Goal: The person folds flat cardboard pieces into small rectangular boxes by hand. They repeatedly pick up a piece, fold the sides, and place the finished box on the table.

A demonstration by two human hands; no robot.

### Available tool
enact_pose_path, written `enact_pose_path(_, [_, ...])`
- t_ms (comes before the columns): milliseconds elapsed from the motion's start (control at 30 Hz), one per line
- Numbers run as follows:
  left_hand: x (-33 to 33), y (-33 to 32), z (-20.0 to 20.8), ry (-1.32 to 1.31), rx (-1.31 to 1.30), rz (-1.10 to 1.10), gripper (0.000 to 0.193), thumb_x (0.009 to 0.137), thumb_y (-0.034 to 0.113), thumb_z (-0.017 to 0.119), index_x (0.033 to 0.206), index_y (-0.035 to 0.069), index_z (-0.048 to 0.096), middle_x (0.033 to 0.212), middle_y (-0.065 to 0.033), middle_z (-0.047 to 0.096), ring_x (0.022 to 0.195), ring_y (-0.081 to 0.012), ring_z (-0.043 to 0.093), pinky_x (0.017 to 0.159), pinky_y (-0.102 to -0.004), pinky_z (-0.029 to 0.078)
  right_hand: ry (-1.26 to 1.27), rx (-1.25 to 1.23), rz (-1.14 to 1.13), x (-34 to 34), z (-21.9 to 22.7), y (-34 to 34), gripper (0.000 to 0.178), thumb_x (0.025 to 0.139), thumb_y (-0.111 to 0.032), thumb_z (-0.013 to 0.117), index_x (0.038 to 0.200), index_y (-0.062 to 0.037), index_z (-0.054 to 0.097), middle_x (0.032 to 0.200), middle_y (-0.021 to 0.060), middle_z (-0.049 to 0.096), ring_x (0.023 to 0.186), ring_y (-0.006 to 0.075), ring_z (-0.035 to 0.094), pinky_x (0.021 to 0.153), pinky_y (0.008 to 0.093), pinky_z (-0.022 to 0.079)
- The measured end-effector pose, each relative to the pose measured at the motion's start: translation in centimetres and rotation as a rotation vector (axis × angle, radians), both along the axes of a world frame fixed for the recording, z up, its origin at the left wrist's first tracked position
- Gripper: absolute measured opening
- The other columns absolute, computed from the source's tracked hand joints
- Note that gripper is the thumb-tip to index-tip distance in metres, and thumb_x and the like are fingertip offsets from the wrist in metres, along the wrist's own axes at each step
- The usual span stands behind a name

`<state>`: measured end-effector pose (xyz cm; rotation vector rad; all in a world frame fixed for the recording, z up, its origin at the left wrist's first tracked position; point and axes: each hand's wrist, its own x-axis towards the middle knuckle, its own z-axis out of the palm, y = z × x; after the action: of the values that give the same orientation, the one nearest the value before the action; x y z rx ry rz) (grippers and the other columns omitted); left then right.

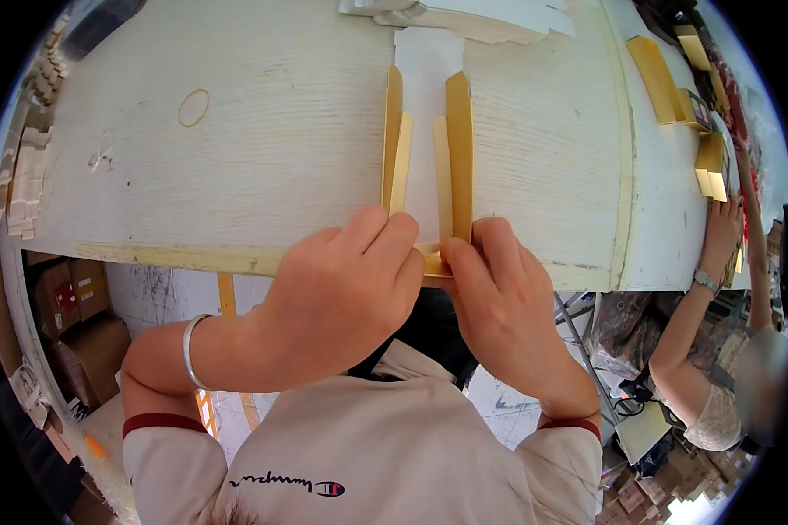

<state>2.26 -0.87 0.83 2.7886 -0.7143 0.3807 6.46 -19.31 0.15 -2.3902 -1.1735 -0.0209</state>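
Note:
A partly folded carton (pixel 460 144), gold outside and white inside, lies at the table's near edge with its two long sides standing up. Its white flap (pixel 429 52) stretches flat toward the far side. My left hand (pixel 346 280) is closed on the carton's near left corner, fingers bent and pressed together. At the near right corner my right hand (pixel 499 293) pinches the carton's gold end between thumb and fingers. The fingertips hide part of both corners.
White flat cartons (pixel 473 17) are stacked at the far edge. A rubber band (pixel 194 108) lies on the left of the table (pixel 280 131). Gold boxes (pixel 657 79) stand at right, beside a co-worker's hand (pixel 722 232). Brown cardboard boxes (pixel 96 350) sit below at left.

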Motion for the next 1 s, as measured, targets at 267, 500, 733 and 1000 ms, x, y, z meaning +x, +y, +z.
enact_pose_path(267, [0.2, 0.8, 0.5, 0.009, 0.109, -0.032, 0.016, 0.058, 0.003, 0.064, 0.073, 0.001, 0.059, 0.084, -0.0058, 0.055, 0.064, -0.0179, 0.051, 0.046, -0.0272, 0.04, 0.022, 0.098, -0.028, -0.1, -0.9, -0.2, 0.029, 0.066, 0.001, 0.064, 0.094, -0.0008, 0.057, 0.091, 0.0114, 0.046, 0.075, 0.0228, 0.05, 0.059, 0.0312, 0.042])
enact_pose_path(500, [1.3, 0.6, 1.6, 0.483, -0.064, 0.004, 0.014, 0.073, 0.004, 0.066, 0.079, 0.002, 0.053, 0.077, -0.0089, 0.052, 0.066, -0.0277, 0.056, 0.047, -0.0362, 0.042, 0.086, 0.056, -0.047, -0.3, -0.5, 0.1, 0.03, 0.066, 0.004, 0.062, 0.095, -0.0011, 0.058, 0.088, 0.0113, 0.042, 0.075, 0.0243, 0.048, 0.061, 0.0325, 0.042])
enact_pose_path(733, [2.2, 2.2, 2.0, 0.413, -0.038, -0.145, 0.011, 0.075, 0.005, 0.064, 0.078, 0.005, 0.053, 0.084, -0.0078, 0.054, 0.076, -0.027, 0.057, 0.059, -0.034, 0.047, 0.246, 0.139, 0.019, 0.0, 0.0, -0.8, 0.032, 0.067, -0.003, 0.068, 0.098, -0.0056, 0.06, 0.091, 0.0115, 0.043, 0.079, 0.0258, 0.05, 0.066, 0.035, 0.041])
enact_pose_path(1000, [4.4, 4.8, 3.2, 0.025, 0.178, -0.352, 0.021, 0.068, 0.011, 0.065, 0.089, 0.008, 0.065, 0.11, -0.0035, 0.062, 0.105, -0.0246, 0.056, 0.083, -0.0364, 0.048, -0.34, 0.055, 0.089, 3.4, 0.1, -2.2, 0.026, 0.067, -0.006, 0.064, 0.092, -0.007, 0.057, 0.082, 0.0072, 0.044, 0.075, 0.0223, 0.051, 0.068, 0.0332, 0.039])
